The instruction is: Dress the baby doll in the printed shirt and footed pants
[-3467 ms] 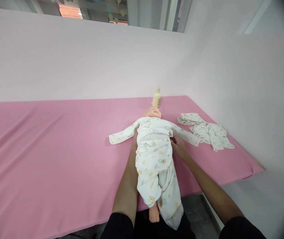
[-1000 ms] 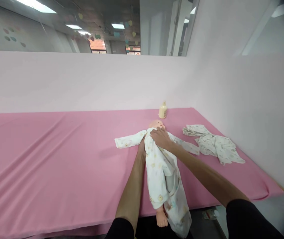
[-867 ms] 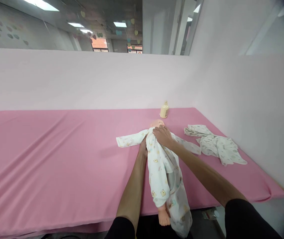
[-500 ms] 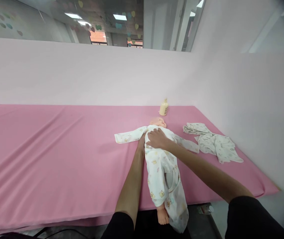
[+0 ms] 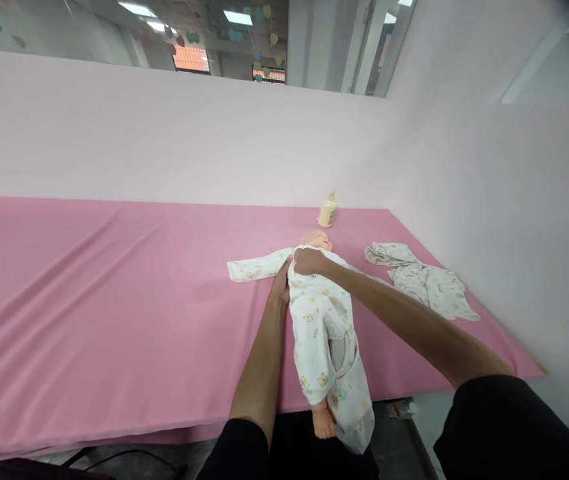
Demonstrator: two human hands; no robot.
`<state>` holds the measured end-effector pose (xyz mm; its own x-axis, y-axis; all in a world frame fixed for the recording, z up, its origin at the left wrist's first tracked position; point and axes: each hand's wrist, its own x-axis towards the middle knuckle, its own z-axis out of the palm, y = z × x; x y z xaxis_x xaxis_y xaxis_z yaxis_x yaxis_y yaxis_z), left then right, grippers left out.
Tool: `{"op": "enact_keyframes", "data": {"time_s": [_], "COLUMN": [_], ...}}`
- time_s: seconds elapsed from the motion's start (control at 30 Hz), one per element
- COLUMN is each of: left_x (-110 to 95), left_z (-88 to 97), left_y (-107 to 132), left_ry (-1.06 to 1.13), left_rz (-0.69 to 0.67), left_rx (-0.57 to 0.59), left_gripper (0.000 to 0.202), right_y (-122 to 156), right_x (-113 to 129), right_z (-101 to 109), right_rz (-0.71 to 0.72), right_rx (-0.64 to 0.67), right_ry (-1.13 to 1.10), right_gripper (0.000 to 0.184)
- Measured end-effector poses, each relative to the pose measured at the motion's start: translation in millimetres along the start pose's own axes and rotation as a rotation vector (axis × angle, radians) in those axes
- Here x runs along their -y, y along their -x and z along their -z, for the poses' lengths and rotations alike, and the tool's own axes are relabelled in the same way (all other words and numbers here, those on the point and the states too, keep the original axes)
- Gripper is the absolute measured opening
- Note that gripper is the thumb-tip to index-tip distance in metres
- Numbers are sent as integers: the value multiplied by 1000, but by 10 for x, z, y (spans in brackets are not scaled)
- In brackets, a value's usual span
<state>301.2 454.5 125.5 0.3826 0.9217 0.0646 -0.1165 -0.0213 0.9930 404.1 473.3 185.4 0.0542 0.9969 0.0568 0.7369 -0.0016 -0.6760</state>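
Observation:
A baby doll [image 5: 323,427] lies on its back, with its head away from me, in a white long-sleeved baby romper [image 5: 309,327] printed with small figures. My right hand [image 5: 309,261] is closed on the romper's upper chest, near the left-hand shoulder. Beside it, at the side seam under the sleeve, my left hand [image 5: 281,283] pinches the cloth edge; its fingertips are partly hidden. One sleeve stretches out flat to the left, while my right forearm covers much of the other. A bare foot pokes from one leg of the romper, and the other leg end hangs loose past the table edge.
The doll lies on a pink-covered table [image 5: 114,320]. Behind its head stands a cream pump bottle [image 5: 327,211]. White printed baby clothes [image 5: 429,283] lie crumpled at the right, near the wall. A white wall [image 5: 164,140] with a window above bounds the back.
My right hand has moved slightly up the chest toward the shoulder and its fingers have curled into a fist. My left hand stays at the side seam. The view has shifted slightly.

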Motion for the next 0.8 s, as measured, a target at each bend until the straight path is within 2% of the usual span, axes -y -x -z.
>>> {"op": "enact_keyframes", "data": {"time_s": [0.13, 0.3, 0.37, 0.43, 0.5, 0.53, 0.6, 0.7, 0.77, 0.8], "left_x": [24, 94, 140, 182, 204, 204, 182, 122, 84, 67], "left_z": [-42, -40, -31, -20, -10, -7, -8, -18, -5, 13], "left_y": [-34, -86, -121, -153, -171, -171, -155, -104, -60, -32], "left_ry": [237, 445, 525, 635, 718, 727, 662, 454, 303, 236], "left_rz": [46, 88, 110, 165, 213, 217, 176, 136, 170, 213], "left_rx": [-30, -42, -25, 24, 67, 65, 7, -52, -21, -7], "left_gripper": [44, 41, 37, 34, 33, 32, 32, 32, 36, 38], "right_y": [31, 132, 232, 402, 643, 777, 1024, 1207, 1165, 1106], "right_x": [-14, -32, -50, -123, -291, -417, -733, -1234, -1466, -1534], "right_z": [58, 20, 24, 65, 144, 193, 290, 364, 343, 316], "right_rz": [170, 307, 368, 446, 431, 354, 53, -407, -506, -510], "right_rx": [57, 54, 4, -117, -316, -424, -599, -499, -443, -431], "right_ry": [354, 575, 618, 574, 357, 176, -279, -1080, -1276, -1323], "right_gripper": [18, 20, 21, 20, 20, 20, 20, 17, 17, 18]}}
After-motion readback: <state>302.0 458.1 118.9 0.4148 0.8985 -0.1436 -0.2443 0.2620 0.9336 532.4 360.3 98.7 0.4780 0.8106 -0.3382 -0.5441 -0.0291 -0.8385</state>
